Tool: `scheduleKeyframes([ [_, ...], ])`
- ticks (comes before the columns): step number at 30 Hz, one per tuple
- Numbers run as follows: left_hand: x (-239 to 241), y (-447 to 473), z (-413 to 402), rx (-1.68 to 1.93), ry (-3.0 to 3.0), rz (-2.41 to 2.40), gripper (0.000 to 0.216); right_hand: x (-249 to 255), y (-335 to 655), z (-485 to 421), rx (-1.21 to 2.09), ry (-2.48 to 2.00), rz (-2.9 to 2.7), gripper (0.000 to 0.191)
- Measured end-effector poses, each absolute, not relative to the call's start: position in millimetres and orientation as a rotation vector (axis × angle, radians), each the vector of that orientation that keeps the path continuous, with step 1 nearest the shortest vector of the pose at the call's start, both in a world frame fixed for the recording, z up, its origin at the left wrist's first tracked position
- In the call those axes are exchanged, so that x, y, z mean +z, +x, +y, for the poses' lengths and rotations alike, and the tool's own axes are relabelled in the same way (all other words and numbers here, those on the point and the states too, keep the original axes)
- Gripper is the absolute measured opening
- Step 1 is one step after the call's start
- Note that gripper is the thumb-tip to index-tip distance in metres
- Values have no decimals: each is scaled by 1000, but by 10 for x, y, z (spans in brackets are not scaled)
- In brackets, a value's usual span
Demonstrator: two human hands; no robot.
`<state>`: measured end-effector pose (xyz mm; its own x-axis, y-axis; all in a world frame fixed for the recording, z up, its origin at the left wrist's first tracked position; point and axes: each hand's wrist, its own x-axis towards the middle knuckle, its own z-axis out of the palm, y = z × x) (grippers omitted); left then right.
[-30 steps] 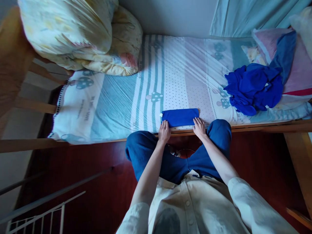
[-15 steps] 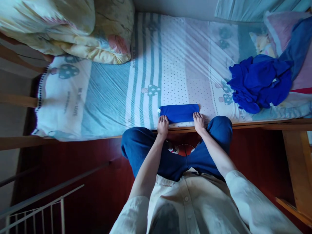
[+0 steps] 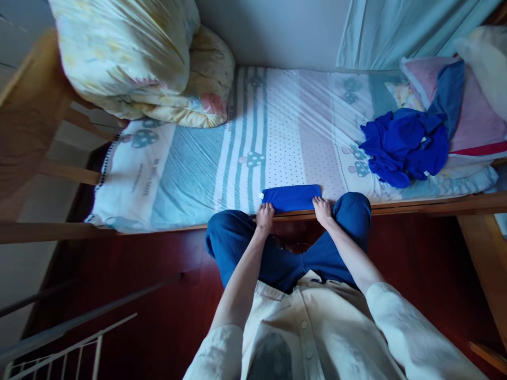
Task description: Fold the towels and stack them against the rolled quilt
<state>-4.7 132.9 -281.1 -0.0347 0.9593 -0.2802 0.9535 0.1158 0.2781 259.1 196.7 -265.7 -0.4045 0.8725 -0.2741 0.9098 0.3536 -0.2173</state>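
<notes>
Grip unclear: palm-down left hand [image 3: 264, 217] and right hand [image 3: 322, 210] touch opposite ends of folded blue cloth [image 3: 293, 198].

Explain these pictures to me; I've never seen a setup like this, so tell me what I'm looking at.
There is no machine here: a person works with two bare hands. Every picture comes from one camera worn on the head, looking forward and down, so arms and lap appear below.

In front is a bed with a pale, teal-striped patterned sheet. On it, a flat, rectangular folded royal-blue cloth lies at the near edge. The left hand touches its near left corner, the right hand its right end; whether they grip is unclear. Farther right sits a crumpled royal-blue fabric heap; at far left, bulky pale-yellow floral bedding.
</notes>
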Motion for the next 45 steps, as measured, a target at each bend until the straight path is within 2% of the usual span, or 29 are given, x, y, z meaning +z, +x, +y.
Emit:
scheduleKeyframes([
  [6, -2705, -38, 1261, -23, 1863, 1991, 50, -2536, 2629, 1899, -602, 1704, 2424, 51],
  [11, -2622, -171, 1255, 27, 1673, 2046, 56, -2487, 2779, 2050, -922, 1900, 2282, 50],
  [16, -2596, -291, 1353, 362, 1387, 2098, 58, -2525, 2827, 2208, -1230, 2148, 2254, 42],
  [21, -2670, -318, 1484, 646, 1051, 2161, 44, -2658, 2763, 2287, -1390, 2336, 2221, 41],
  [27, -2813, -368, 1614, 610, 807, 2241, 33, -2819, 2719, 2455, -1285, 2485, 1963, 36],
  [45, -3059, -450, 1749, 591, 734, 2268, 32, -2893, 2656, 2811, -1096, 2365, 1807, 34],
])
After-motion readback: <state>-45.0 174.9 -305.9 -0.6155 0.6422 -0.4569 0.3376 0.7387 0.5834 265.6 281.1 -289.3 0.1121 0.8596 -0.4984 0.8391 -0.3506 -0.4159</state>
